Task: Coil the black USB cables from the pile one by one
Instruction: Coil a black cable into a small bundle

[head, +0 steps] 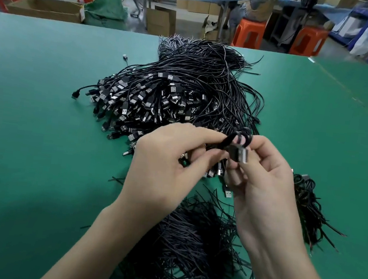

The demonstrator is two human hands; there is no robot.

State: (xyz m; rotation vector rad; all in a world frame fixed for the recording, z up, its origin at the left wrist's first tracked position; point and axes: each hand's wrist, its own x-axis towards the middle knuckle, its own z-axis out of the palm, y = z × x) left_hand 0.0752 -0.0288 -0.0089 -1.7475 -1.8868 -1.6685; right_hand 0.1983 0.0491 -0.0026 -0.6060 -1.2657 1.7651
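Both the left hand (164,162) and the right hand (262,185) are up over a green table (31,122), close together, and they hold one black cable (239,138) between them. The left hand pinches the bunched cable with its thumb and curled fingers. The right hand holds the other side with its fingers curled too. The loops of the cable poke up between the two hands. Its silver plug (242,155) sits just under the loops, against the fingers of the right hand. Behind the hands lies a big pile of black cables (179,93) on the table. Lots of silver plugs in it point toward the person, and the long thin ends run off to the far edge. Under the wrists is a heap of thin black strands (189,243); what they are, I cannot tell. Just right of the right hand lies a smaller bunch of black cables (307,199), some of them looped. Past the table stand orange stools (249,32) and brown cardboard boxes (46,8) on the floor.
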